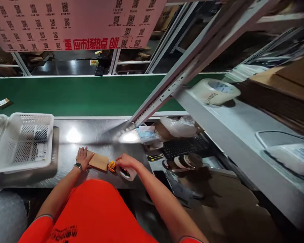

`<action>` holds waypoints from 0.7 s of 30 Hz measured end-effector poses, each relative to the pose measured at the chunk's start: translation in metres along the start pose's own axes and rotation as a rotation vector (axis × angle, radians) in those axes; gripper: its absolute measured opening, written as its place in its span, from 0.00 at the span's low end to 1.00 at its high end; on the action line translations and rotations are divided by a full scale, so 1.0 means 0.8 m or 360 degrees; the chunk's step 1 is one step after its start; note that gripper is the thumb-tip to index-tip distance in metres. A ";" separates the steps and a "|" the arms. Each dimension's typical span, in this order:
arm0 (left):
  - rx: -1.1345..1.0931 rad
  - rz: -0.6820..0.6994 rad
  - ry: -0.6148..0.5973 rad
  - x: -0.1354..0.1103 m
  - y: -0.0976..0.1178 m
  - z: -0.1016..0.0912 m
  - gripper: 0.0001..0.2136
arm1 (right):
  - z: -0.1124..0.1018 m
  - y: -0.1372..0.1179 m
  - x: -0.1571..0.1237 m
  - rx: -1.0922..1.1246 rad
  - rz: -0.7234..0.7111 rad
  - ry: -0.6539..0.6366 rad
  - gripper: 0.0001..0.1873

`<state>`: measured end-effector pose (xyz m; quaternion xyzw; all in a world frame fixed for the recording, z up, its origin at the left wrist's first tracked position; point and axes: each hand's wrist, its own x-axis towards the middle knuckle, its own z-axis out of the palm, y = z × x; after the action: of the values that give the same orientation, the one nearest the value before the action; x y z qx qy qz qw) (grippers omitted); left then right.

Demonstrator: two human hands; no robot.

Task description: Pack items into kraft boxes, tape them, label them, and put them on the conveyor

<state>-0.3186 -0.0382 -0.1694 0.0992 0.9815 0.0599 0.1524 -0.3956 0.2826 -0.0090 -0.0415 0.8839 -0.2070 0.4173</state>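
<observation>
A small brown cardboard box (98, 162) lies flat on a shiny metal tabletop (68, 157), just in front of a person in a red shirt (98, 209). The left hand (83, 158) rests palm down on the box's left end, thumb spread from the fingers. The right hand (128, 162) grips a tape dispenser (111, 166), its orange head at the box's right end; whether they touch is unclear.

The box is probably light and fairly stiff, though its card could dent and slide on smooth metal; its long sides look best to hold. The dispenser seems rigid, safest held by the roll, away from the orange cutting end.

Above, a pink sheet (91, 20) carries rows of QR codes and large red Chinese characters, partly legible: "重", "应市场热点", "创". The captions, the shirt's dark lettering and a label (41, 151) in the white basket (50, 148) are unreadable.
</observation>
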 end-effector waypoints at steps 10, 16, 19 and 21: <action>-0.0026 -0.0117 0.0038 0.000 0.015 -0.014 0.51 | -0.006 0.082 0.010 -0.0133 0.0231 0.0837 0.44; -0.0079 -0.0232 0.0026 0.005 0.034 -0.023 0.43 | 0.087 0.064 0.063 0.0223 -0.0039 0.1098 0.42; -0.0142 -0.0237 0.0004 0.005 0.047 -0.025 0.40 | 0.148 0.033 0.093 0.0445 -0.0280 0.0997 0.39; -0.0197 -0.0215 -0.0036 0.000 0.053 -0.031 0.38 | 0.183 0.019 0.109 0.0651 -0.0371 0.0944 0.40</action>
<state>-0.3187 0.0005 -0.1398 0.0239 0.9786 0.1090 0.1729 -0.3401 0.2268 -0.1607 0.0042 0.8960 -0.4284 0.1165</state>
